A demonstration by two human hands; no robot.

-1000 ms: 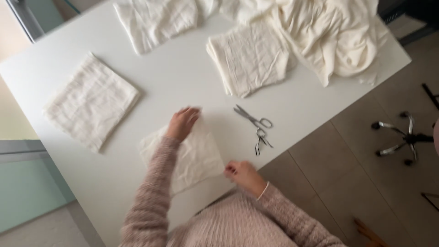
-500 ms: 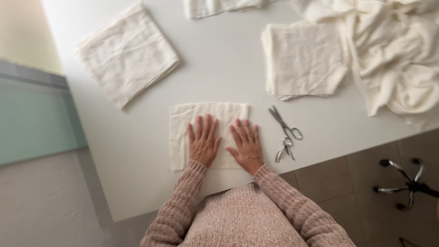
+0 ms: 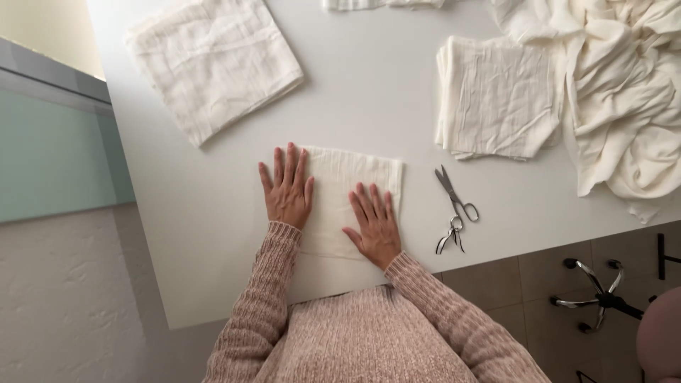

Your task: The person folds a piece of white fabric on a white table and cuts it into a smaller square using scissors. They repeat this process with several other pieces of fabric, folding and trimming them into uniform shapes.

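A folded white cloth (image 3: 339,186) lies flat on the white table (image 3: 369,106) right in front of me. My left hand (image 3: 287,188) rests palm down on its left edge, fingers spread. My right hand (image 3: 374,223) presses flat on the cloth's right half, fingers apart. Neither hand grips anything. Both arms wear a pink knitted sweater. Silver scissors (image 3: 454,209) lie shut on the table just right of my right hand.
A folded stack of white cloth (image 3: 213,60) sits at the far left. Another folded stack (image 3: 496,96) lies at the right, beside a crumpled heap of white fabric (image 3: 624,92). A chair base (image 3: 603,298) stands on the tiled floor at right.
My hands went from opposite ends of a tilted cloth to lying flat on it. The cloth now lies square to the table edge. My left hand has slid outward to its left edge.
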